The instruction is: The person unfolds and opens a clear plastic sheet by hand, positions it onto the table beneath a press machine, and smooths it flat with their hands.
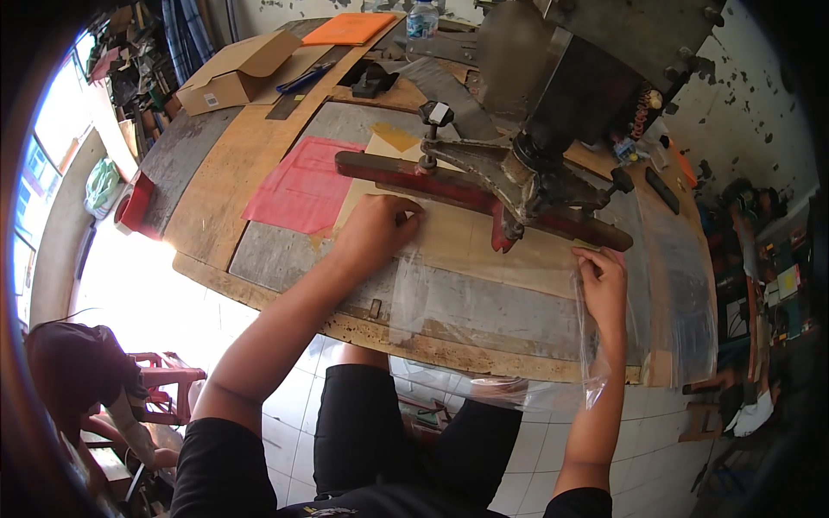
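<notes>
My left hand (380, 226) is closed in a pinch at the upper left corner of a clear plastic sheet (408, 298). At the other side, my right hand (603, 283) pinches the sheet's right edge with thumb and forefinger. The sheet lies across the table's front and droops over its edge toward my lap. Just beyond both hands runs the long red-and-dark bar (389, 173) of a heavy press (527, 177). Under the bar rests a tan board (475, 246), partly covered by the bar and my left hand. The fingertips' exact hold is partly hidden.
A pink sheet (294, 186) lies left of the bar. Farther back are a cardboard box (233, 73), an orange folder (350, 28) and a water bottle (422, 19). More clear plastic (686, 302) drapes over the right end. A person (82, 371) sits at the lower left.
</notes>
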`<state>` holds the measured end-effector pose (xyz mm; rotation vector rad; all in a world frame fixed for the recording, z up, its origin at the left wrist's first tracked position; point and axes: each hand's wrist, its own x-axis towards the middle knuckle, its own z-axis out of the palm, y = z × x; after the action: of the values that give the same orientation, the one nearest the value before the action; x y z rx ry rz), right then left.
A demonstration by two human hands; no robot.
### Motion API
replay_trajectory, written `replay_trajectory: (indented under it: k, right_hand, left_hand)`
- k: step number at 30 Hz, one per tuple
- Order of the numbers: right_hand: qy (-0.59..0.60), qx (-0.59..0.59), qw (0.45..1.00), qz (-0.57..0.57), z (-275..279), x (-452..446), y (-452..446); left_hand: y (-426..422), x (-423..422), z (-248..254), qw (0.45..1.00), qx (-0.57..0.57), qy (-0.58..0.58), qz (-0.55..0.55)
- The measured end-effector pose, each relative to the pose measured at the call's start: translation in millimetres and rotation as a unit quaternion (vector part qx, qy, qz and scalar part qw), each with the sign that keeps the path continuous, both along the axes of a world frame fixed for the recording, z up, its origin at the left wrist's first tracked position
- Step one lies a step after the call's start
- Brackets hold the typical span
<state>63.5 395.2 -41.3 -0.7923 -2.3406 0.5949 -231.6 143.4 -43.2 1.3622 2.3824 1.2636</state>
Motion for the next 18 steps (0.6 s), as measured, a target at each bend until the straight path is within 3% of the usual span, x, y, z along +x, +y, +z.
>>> replay_trajectory:
  k: [18]
  right_hand:
    - [0.006, 0.009, 1.0, 0.003, -4.5, 2.8, 2.5]
  left_hand:
    - [0.2, -1.9, -5.5, 1.0, -0.018, 0.008, 0.002]
